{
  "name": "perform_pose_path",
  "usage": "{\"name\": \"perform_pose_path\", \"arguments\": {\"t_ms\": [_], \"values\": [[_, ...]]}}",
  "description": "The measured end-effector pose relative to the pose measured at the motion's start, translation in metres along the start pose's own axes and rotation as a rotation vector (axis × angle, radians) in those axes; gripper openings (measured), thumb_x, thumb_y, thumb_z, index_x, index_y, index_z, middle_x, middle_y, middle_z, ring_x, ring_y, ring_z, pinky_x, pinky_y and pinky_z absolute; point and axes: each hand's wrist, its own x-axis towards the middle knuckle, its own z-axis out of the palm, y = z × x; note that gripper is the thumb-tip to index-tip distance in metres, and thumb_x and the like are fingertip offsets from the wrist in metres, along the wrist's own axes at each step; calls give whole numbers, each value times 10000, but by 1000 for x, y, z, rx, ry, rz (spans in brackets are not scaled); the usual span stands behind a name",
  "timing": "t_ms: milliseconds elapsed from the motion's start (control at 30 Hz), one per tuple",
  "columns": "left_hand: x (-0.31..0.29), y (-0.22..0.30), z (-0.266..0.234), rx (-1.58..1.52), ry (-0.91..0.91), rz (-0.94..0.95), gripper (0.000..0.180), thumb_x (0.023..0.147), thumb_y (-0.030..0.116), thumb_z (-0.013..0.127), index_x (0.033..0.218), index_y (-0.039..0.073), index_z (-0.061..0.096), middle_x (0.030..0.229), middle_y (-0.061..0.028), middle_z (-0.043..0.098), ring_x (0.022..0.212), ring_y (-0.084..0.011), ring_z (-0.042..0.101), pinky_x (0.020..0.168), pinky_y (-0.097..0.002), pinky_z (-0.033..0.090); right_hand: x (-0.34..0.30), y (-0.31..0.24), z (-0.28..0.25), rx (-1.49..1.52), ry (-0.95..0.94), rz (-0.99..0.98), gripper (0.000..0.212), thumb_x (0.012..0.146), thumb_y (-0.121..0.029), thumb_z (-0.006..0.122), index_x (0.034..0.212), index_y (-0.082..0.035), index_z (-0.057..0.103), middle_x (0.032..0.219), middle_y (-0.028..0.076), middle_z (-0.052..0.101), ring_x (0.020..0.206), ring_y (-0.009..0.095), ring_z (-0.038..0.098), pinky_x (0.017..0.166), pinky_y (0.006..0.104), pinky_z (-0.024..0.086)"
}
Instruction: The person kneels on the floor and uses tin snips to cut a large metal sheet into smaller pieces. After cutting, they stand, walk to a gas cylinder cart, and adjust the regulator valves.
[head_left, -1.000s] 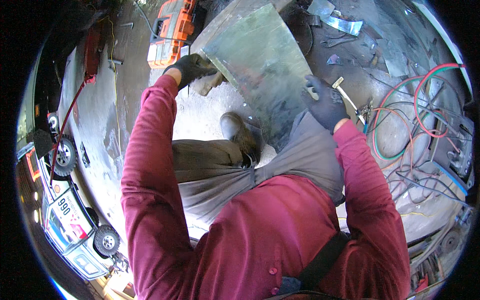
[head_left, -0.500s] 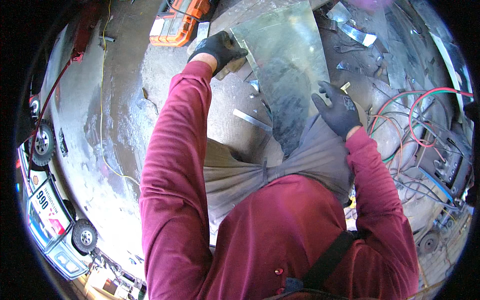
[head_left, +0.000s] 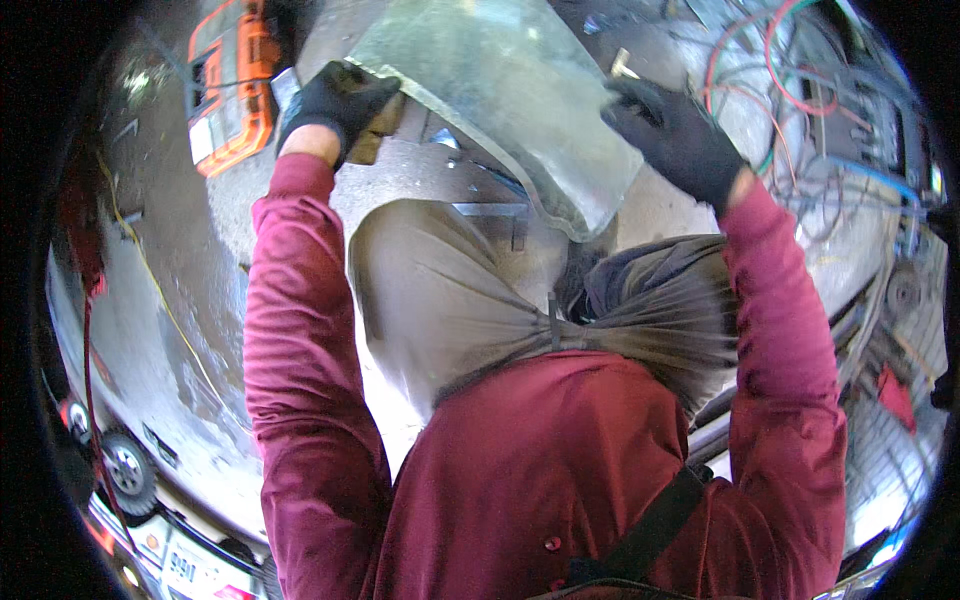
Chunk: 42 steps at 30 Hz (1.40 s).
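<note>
Sheet: I have the pale greenish, shiny sheet (head_left: 500, 90) slanting between the two hands, its far end cut off by my upper border and its near end reaching toward the gap between the knees.
Left glove: I see the left hand (head_left: 345, 105) in a black glove at the sheet's left edge, grip closed, with the edge pinched between thumb and fingers.
Right glove: the right hand (head_left: 680, 140), also in black, sits at the sheet's right edge, grip half curled; I cannot tell whether it has hold of the edge or only lies beside it.
Brown block: I find this block (head_left: 367, 148) just left of the sheet, under the left hand.
Metal strip: a light strip (head_left: 485, 210) lies left of the sheet's near end.
Trousers: the grey-brown trousers (head_left: 440, 290) fill my view on the near side of the sheet.
Toolbox: an orange and grey toolbox (head_left: 238, 90) stands to the sheet's left, well apart.
Hoses: on the sheet's right I get a looping red hose (head_left: 767, 45), and farther right a dark machine (head_left: 865, 120).
Vehicle: a wheel (head_left: 128, 470) shows far to the sheet's left and nearer the wearer.
</note>
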Motion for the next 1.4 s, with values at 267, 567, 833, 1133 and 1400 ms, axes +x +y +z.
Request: {"name": "perform_pose_path", "arguments": {"t_ms": [267,567,833,1133,1400], "values": [[-24,20,2,-34,118,-101,778,727,663,832,1221,79,688,1208,-210,732,1119,-340,714,981,-423,546,-10,138,111,-467,-131,204,489,1096,-391,421,1477,-99,516,1342,207,621,1234,309,597,1036,429,482],[-24,26,-4,76,105,-129,878,702,670,834,1304,53,668,1273,-230,704,1189,-343,688,1022,-432,527,-80,256,267,424,172,1125,711,930,-528,646,1367,32,600,1235,263,704,1143,357,697,971,443,542],[-13,17,5,67,143,-142,856,681,645,871,1237,21,684,1213,-203,733,1114,-318,711,975,-410,543,-84,228,255,1249,460,1236,536,973,-434,626,1295,-6,628,1095,198,749,1014,283,725,877,395,568],[-6,12,-2,20,72,-140,787,696,636,869,1157,19,706,1145,-193,754,1051,-310,729,940,-406,553,-98,266,228,558,554,869,270,985,-267,592,1080,-56,732,1003,128,761,904,266,729,807,399,574],[1,4,4,-181,135,-100,628,707,585,900,920,26,711,894,-109,754,789,-194,700,756,-345,564,-118,265,61,808,776,401,307,1020,-191,517,1179,-25,721,1008,69,740,846,205,695,811,382,567]]}}
